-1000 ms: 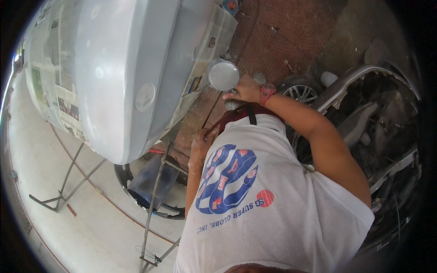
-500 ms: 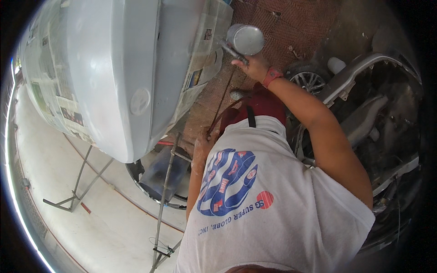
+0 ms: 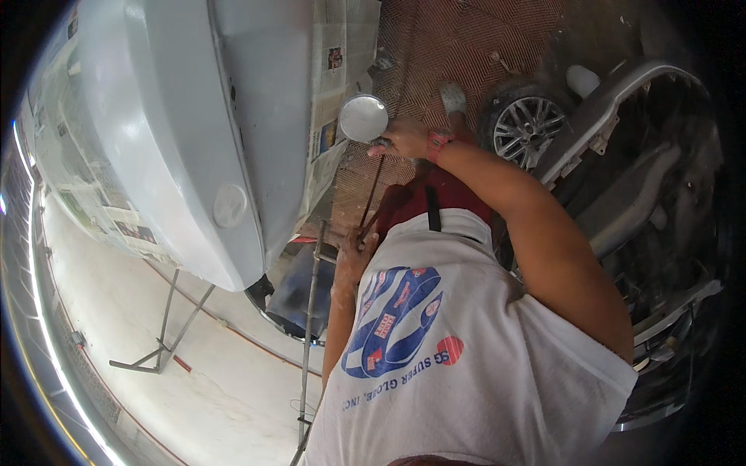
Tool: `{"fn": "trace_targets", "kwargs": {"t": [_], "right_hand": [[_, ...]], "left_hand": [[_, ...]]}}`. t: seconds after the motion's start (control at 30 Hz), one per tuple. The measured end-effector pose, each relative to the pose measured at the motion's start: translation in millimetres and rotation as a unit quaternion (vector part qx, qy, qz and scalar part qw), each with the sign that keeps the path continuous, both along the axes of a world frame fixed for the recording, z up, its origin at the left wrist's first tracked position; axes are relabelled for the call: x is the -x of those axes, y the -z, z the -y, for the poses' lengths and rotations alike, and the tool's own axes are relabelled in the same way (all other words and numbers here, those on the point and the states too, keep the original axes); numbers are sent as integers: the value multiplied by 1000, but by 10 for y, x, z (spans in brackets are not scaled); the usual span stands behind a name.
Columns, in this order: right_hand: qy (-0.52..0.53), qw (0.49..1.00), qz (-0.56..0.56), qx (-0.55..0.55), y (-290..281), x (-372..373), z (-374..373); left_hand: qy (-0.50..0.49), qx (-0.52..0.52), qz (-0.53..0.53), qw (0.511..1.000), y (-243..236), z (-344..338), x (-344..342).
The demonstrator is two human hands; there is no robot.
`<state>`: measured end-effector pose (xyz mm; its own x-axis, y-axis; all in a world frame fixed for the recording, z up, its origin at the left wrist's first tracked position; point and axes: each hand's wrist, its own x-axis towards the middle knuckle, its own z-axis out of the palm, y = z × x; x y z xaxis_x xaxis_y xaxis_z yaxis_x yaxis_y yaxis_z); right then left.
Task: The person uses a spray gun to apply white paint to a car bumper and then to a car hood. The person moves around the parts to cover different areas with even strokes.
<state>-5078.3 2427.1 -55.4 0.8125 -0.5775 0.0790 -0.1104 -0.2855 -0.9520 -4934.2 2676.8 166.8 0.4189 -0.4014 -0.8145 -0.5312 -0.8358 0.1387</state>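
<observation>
My right hand (image 3: 408,138) is wrapped round a spray gun whose round silver cup (image 3: 364,118) faces up; the gun's body is mostly hidden under the cup and hand. A thin dark hose (image 3: 373,190) runs from near the gun down to my left hand (image 3: 356,252), whose fingers are closed on it beside my waist. To the left is a large light grey car body panel (image 3: 171,140) with a round outline on its lower part. Newspaper masking (image 3: 326,101) covers its right border. The cup is just right of this paper, apart from the grey surface.
Metal stand legs (image 3: 309,334) rise near my left forearm. A dark blue container (image 3: 299,291) is under the panel. On the right lie a wheel (image 3: 528,124) and a loose grey car part (image 3: 614,116). Reddish patterned matting (image 3: 458,39) covers the floor ahead.
My right hand has swung the spray gun left and nearer to me, with the cup now hiding its body. My left hand stays by my waist. The view has shifted slightly.
</observation>
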Motion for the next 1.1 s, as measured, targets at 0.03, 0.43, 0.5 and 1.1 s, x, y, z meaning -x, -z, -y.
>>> {"fn": "trace_targets", "kwargs": {"t": [0.03,0.43,0.5,1.1], "right_hand": [[13,1000,8,-2,41,-19,5],[138,990,21,-36,415,-153,610],[154,987,24,-38,413,-172,737],[374,922,97,34,415,-292,2068]], "left_hand": [[-9,1,-4,1000,3,-13,10],[-24,-23,-5,999,-165,494,146],[-42,-9,-8,999,-149,511,163],[-2,47,21,999,81,596,-5]]}}
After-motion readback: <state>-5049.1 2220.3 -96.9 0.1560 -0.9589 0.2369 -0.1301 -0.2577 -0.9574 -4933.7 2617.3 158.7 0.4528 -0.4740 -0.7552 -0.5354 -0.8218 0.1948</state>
